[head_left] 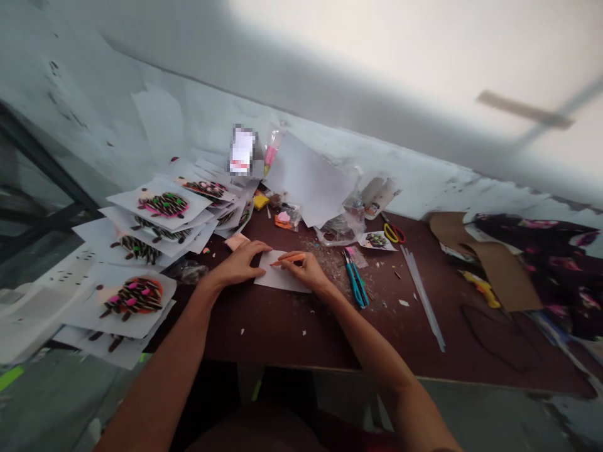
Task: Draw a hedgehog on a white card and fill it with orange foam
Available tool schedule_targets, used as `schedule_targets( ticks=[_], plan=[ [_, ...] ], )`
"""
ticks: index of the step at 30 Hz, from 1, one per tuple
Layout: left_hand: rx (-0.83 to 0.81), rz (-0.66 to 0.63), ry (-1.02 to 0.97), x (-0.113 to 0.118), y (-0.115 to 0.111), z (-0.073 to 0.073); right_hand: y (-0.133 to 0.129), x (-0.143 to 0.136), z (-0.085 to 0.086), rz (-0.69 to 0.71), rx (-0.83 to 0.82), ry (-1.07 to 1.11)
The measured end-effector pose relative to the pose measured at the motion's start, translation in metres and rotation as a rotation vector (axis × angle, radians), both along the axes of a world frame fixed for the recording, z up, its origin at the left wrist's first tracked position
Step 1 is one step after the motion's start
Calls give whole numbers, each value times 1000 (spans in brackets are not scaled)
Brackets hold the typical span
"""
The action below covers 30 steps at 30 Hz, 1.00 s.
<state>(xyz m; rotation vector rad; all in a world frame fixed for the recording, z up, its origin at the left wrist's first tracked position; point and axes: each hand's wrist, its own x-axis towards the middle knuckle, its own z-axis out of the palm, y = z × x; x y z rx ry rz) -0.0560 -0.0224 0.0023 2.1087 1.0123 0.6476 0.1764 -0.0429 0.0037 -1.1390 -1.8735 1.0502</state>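
A small white sheet of paper lies on the dark table in front of me. My left hand rests at its left edge, thumb and fingers apart, steadying it. My right hand is closed around a slim orange pencil, its tip at or near the upper part of the sheet. Beside the left fingertips lies a peach-coloured piece. Teal-handled pliers lie to the right of the right hand, among scattered scraps.
Stacked hedgehog pictures fill the left side. A lit phone leans at the back near a large white sheet. Scissors, clear glue sticks, a yellow glue gun and brown cardboard lie rightward.
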Motion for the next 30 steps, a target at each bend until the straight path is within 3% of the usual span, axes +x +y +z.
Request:
schedule_targets(
  ticks=[30],
  plan=[
    [-2, -7, 41, -1, 0, 0, -4, 11, 3, -64, -31, -5]
  ],
)
